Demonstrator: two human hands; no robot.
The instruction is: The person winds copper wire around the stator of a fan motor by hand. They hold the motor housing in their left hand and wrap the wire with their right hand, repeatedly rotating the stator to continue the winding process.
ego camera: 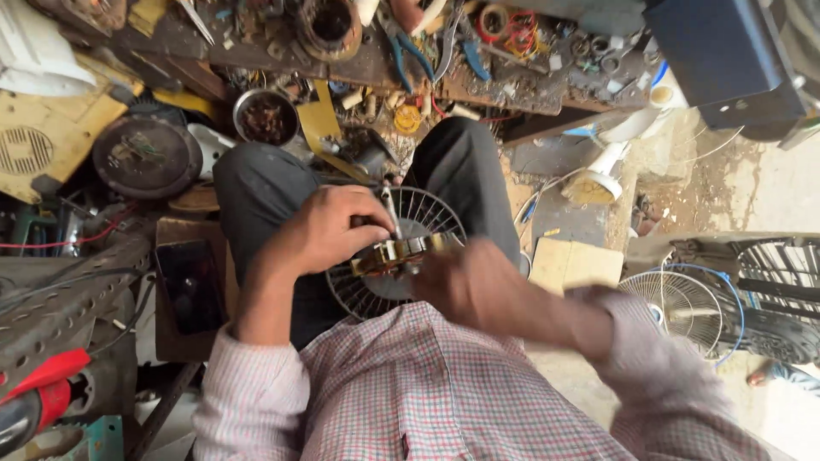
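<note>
A round wire fan guard [427,213] rests on my lap between my knees. On it lies a brass-coloured fan motor part [395,253]. My left hand [329,230] grips the left end of that motor part and a thin metal shaft [391,212] sticks up beside its fingers. My right hand [474,286] is blurred by motion and lies against the right end of the motor part; whether it holds anything I cannot tell.
A cluttered workbench [512,81] with pliers [408,53], wire rolls and small parts runs along the top. A metal bowl [265,117] and a dark round disc [147,156] sit at left. A white fan grille [679,307] lies at right, a phone [190,286] by my left knee.
</note>
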